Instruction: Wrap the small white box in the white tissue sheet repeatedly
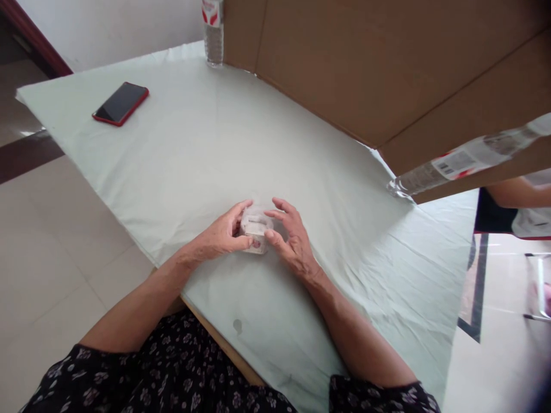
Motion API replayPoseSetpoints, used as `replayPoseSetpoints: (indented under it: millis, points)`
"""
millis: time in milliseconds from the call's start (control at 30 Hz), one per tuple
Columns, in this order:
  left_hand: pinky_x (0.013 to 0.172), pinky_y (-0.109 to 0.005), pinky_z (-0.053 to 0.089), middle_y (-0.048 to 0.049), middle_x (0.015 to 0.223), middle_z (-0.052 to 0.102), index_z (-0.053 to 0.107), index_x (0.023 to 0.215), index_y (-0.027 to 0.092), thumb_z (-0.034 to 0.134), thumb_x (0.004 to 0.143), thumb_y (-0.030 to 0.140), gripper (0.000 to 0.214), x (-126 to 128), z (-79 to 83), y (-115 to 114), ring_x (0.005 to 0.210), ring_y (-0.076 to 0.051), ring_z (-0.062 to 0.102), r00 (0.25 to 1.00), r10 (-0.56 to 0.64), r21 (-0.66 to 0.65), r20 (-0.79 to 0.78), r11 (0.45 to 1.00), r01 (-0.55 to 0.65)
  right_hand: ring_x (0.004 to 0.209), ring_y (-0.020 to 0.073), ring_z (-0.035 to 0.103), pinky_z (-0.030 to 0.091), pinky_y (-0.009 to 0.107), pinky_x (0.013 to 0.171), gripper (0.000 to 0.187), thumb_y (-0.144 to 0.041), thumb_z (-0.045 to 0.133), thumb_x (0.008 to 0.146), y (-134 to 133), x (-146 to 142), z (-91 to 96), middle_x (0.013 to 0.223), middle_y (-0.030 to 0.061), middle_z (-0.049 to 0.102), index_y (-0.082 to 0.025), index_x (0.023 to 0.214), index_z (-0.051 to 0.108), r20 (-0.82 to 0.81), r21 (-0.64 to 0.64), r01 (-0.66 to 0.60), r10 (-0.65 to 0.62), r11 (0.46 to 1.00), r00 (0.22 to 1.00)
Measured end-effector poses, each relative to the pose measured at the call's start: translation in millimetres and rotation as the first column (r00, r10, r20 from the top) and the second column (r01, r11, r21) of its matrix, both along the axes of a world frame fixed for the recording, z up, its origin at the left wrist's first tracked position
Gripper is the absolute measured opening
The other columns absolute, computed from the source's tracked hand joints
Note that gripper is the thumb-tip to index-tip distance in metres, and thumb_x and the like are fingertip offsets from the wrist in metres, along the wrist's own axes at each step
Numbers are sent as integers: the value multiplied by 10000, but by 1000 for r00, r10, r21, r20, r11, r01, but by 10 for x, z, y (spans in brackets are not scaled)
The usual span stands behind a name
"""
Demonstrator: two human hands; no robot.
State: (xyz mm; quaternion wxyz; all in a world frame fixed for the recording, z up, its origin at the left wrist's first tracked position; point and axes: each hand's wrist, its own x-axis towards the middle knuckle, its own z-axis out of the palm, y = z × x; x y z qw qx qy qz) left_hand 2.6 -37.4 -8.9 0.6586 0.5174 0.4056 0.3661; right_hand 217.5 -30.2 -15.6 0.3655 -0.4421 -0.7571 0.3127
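Note:
A small whitish box with a reddish printed mark (257, 242) rests on the cloth, with clear plastic around or above it; the plastic is blurred. My left hand (228, 230) curves about its left side, thumb against the front and fingers behind. On the other side, my right hand (289, 235) is open, its fingers spread. Its thumb tip lies by the box's right edge; I cannot tell if it touches.
A pale green cloth (193, 155) covers the table. A red-cased phone (121, 104) lies at the far left. Tall cardboard panels (318, 63) stand at the back and right, beside a water bottle (213, 34) and another, tilted-looking bottle (460, 163). Another person's arm (516, 193) shows at right.

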Motion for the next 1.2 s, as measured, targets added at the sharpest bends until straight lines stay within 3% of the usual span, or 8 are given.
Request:
replayPoseSetpoints:
  millis: [133, 367, 467, 600, 667, 800, 967, 1200]
  points:
    - [896, -406, 598, -196, 1386, 616, 275, 1593, 203, 774, 743, 266, 988, -6, 13, 3, 1162, -305, 685, 999, -26, -22, 21, 999, 26, 1496, 322, 375, 304, 560, 1217, 494, -655, 527, 946, 46, -22, -27, 1589, 87, 451, -326, 1288, 664, 2, -84, -104, 105, 991, 995]
    - [863, -358, 578, -176, 1339, 631, 269, 1590, 187, 795, 697, 233, 1038, 15, 65, 16, 1094, -273, 693, 997, -13, -122, 82, 992, 23, 1504, 334, 369, 303, 551, 1216, 529, -705, 514, 929, 60, -49, -4, 1587, 107, 451, -281, 1174, 713, -53, -182, -181, 174, 966, 983]
    - [875, -342, 560, -182, 1329, 628, 238, 1598, 144, 817, 671, 245, 1097, 25, 85, 29, 1077, -265, 690, 995, -3, -164, 104, 986, 20, 1463, 320, 427, 358, 530, 1183, 525, -683, 555, 920, 51, -35, -4, 1554, 105, 491, -290, 1253, 657, -168, -211, -142, 107, 967, 980]
    - [885, -317, 545, -192, 1355, 609, 238, 1589, 107, 824, 638, 247, 1126, 33, 94, 42, 1137, -272, 658, 993, 19, -194, 119, 981, 5, 1229, 275, 610, 497, 474, 1050, 545, -643, 607, 906, 61, 2, -29, 1408, 107, 600, -296, 1325, 575, -338, -268, -28, -67, 963, 939]
    - [875, -313, 543, -185, 1360, 607, 250, 1585, 115, 814, 646, 241, 1103, 33, 99, 40, 1109, -258, 664, 994, 17, -205, 110, 979, 6, 1154, 265, 641, 534, 459, 1000, 595, -648, 655, 871, 61, 11, -47, 1361, 115, 622, -286, 1334, 560, -363, -314, -32, -88, 949, 928]
    - [842, -309, 536, -152, 1291, 645, 264, 1585, 133, 789, 664, 229, 1065, 29, 107, 27, 951, -199, 679, 996, 15, -191, 86, 982, 2, 1093, 264, 671, 546, 459, 977, 699, -666, 700, 823, 24, -15, -66, 1253, 121, 669, -251, 1362, 539, -329, -367, -82, -47, 927, 943]
    - [798, -282, 510, -139, 1255, 655, 276, 1581, 122, 747, 717, 254, 993, 31, 90, 26, 862, -152, 647, 998, 39, -151, 47, 988, -32, 1079, 261, 665, 563, 434, 926, 762, -595, 767, 781, -59, -71, -23, 1271, 129, 661, -230, 1403, 522, -197, -326, -9, -58, 945, 979]
    - [800, -270, 484, -145, 1300, 618, 301, 1578, 125, 740, 722, 269, 973, 36, 79, 28, 1038, -203, 623, 999, 29, -134, -19, 990, -31, 954, 228, 681, 575, 414, 875, 749, -488, 747, 811, -150, -152, 3, 1222, 123, 678, -210, 1447, 468, -139, -318, 82, -132, 945, 982]
